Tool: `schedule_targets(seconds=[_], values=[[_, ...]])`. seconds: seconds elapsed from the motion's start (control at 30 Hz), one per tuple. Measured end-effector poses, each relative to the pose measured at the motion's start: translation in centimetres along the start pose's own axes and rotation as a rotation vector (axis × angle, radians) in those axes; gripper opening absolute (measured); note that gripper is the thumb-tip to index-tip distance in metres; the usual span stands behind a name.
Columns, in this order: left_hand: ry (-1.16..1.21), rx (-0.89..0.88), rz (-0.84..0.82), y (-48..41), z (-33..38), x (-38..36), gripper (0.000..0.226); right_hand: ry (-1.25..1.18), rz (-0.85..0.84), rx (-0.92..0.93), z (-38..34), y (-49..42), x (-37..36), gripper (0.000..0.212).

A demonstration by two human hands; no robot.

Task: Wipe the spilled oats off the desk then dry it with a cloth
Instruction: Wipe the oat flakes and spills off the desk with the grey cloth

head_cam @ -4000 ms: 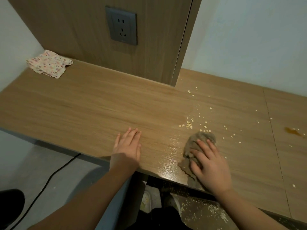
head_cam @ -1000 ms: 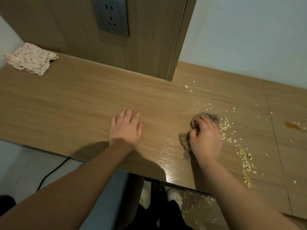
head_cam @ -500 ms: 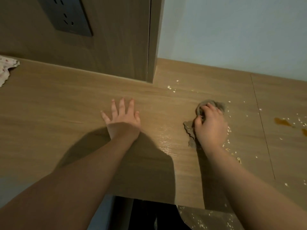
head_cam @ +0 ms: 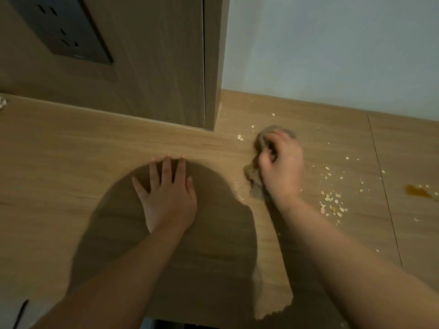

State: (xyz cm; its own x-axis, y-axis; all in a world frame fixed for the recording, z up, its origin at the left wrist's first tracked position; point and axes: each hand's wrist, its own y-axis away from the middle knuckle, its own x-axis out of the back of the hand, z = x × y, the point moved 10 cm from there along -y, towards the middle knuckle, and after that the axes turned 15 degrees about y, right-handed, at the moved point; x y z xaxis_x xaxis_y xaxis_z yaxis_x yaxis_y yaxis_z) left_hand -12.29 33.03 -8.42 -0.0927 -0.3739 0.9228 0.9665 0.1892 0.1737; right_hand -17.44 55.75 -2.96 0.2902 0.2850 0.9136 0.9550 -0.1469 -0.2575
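My right hand [head_cam: 282, 169] grips a bunched grey-brown rag [head_cam: 255, 180] on the wooden desk [head_cam: 71, 162], fingers curled over it near the back of the desk. Spilled oats [head_cam: 331, 203] lie scattered to the right of that hand, with a few flakes [head_cam: 240, 137] just left of the rag by the panel's corner. My left hand [head_cam: 167, 193] lies flat on the desk, fingers spread and straight, holding nothing. A wet sheen [head_cam: 237, 188] shows on the wood between the hands.
A wood panel [head_cam: 154, 62] with a dark wall socket [head_cam: 61, 32] stands on the desk at the back left. An orange-brown stain [head_cam: 417, 191] sits at the far right. A corner of a floral cloth [head_cam: 2, 103] shows at the left edge. A black cable [head_cam: 20, 313] hangs below.
My right hand has pushed the rag farther back toward the wall. The head has leaned in, so the floral cloth has slid almost out of view. My left hand stays flat.
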Motion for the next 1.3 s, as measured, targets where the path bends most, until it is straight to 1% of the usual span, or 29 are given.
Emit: schedule_targets(seconds=[0.03, 0.07, 0.1, 0.13, 0.17, 0.27, 0.3, 0.37, 0.4, 0.43, 0.47, 0.5, 0.57, 0.6, 0.7, 0.73, 0.77, 0.83, 0.87, 0.9, 0.93, 0.97, 1.0, 1.03, 1.07, 1.1, 1.17, 1.23, 1.3], values=[[0.003, 0.001, 0.008, 0.1, 0.0, 0.0, 0.055, -0.016, 0.013, 0.121, -2.6, 0.4, -0.4, 0.032], [0.004, 0.003, 0.019, 0.1, 0.1, 0.1, 0.055, 0.013, -0.015, 0.263, -5.5, 1.1, -1.4, 0.035], [0.005, 0.003, 0.026, 0.1, 0.1, 0.1, 0.055, 0.065, -0.085, 0.37, -7.9, 1.6, -2.8, 0.041], [0.005, 0.006, 0.029, 0.1, 0.1, 0.1, 0.055, 0.108, -0.153, 0.409, -9.1, 1.5, -4.1, 0.048], [0.004, 0.014, 0.026, 0.1, 0.0, 0.1, 0.055, 0.143, -0.201, 0.393, -9.2, 0.7, -4.9, 0.051], [0.001, 0.027, 0.014, 0.0, -0.1, 0.1, 0.054, 0.258, -0.175, 0.324, -6.1, -3.5, -5.3, 0.045], [0.004, 0.025, 0.011, 0.1, -0.1, 0.1, 0.055, 0.293, -0.168, 0.249, -3.9, -5.2, -5.1, 0.042], [0.003, 0.02, 0.004, 0.2, 0.1, 0.1, 0.055, 0.319, -0.143, 0.028, 1.1, -7.6, -3.9, 0.04], [-0.002, 0.02, 0.004, 0.2, 0.2, 0.2, 0.054, 0.297, -0.115, -0.054, 2.4, -7.9, -3.2, 0.039], [-0.006, 0.022, 0.006, 0.2, 0.1, 0.2, 0.054, 0.252, -0.073, -0.087, 2.4, -8.0, -2.9, 0.038], [-0.008, 0.024, 0.011, 0.1, 0.1, 0.2, 0.054, 0.191, -0.032, -0.056, 0.8, -8.0, -2.6, 0.038], [-0.009, 0.027, 0.013, 0.1, 0.1, 0.3, 0.054, 0.136, -0.017, 0.035, -1.7, -8.0, -3.0, 0.039], [-0.005, 0.036, 0.001, 0.1, 0.0, 0.2, 0.054, 0.094, -0.085, 0.249, -6.6, -7.7, -4.9, 0.043], [-0.005, 0.038, -0.004, 0.0, 0.0, 0.1, 0.054, 0.113, -0.142, 0.313, -8.0, -7.6, -6.0, 0.044], [-0.005, 0.037, 0.002, 0.1, 0.0, 0.2, 0.055, 0.243, -0.218, 0.344, -6.9, -8.8, -7.5, 0.042], [-0.004, 0.036, 0.006, 0.1, 0.0, 0.2, 0.055, 0.28, -0.223, 0.314, -5.5, -9.2, -7.2, 0.04], [-0.001, 0.034, 0.011, 0.2, 0.0, 0.2, 0.056, 0.302, -0.208, 0.238, -3.5, -9.7, -6.6, 0.037], [0.011, 0.022, 0.022, 0.1, 0.1, 0.4, 0.056, 0.319, -0.143, -0.022, 1.4, -10.0, -4.4, 0.03], [0.018, 0.022, 0.023, 0.1, 0.2, 0.4, 0.055, 0.313, -0.118, -0.16, 3.3, -9.7, -3.4, 0.03], [0.019, 0.025, 0.021, 0.0, 0.2, 0.4, 0.055, 0.301, -0.076, -0.236, 3.9, -9.3, -2.6, 0.032], [0.015, 0.027, 0.017, 0.1, 0.2, 0.3, 0.055, 0.268, -0.018, -0.222, 3.0, -9.1, -2.2, 0.033], [0.009, 0.027, 0.014, 0.1, 0.2, 0.3, 0.055, 0.213, 0.033, -0.12, 0.8, -9.2, -2.2, 0.034], [0.004, 0.027, 0.012, 0.2, 0.2, 0.3, 0.055, 0.168, 0.033, 0.037, -2.2, -9.4, -2.7, 0.035], [0.0, 0.029, 0.01, 0.1, 0.2, 0.3, 0.055, 0.157, -0.024, 0.202, -5.1, -9.3, -3.9, 0.038], [-0.004, 0.032, 0.007, 0.1, 0.1, 0.2, 0.055, 0.173, -0.108, 0.321, -7.1, -9.1, -5.2, 0.042], [-0.006, 0.034, 0.006, 0.1, 0.1, 0.2, 0.056, 0.211, -0.193, 0.365, -7.7, -9.2, -6.5, 0.045], [0.001, 0.03, 0.014, 0.1, 0.1, 0.3, 0.056, 0.285, -0.257, 0.309, -5.7, -10.0, -7.5, 0.046], [0.019, 0.021, 0.03, 0.1, 0.1, 0.4, 0.055, 0.326, -0.229, 0.205, -2.2, -10.4, -6.7, 0.044], [0.018, 0.011, 0.031, 0.2, 0.2, 0.3, 0.055, 0.35, -0.183, 0.046, 2.0, -10.0, -5.0, 0.042]])
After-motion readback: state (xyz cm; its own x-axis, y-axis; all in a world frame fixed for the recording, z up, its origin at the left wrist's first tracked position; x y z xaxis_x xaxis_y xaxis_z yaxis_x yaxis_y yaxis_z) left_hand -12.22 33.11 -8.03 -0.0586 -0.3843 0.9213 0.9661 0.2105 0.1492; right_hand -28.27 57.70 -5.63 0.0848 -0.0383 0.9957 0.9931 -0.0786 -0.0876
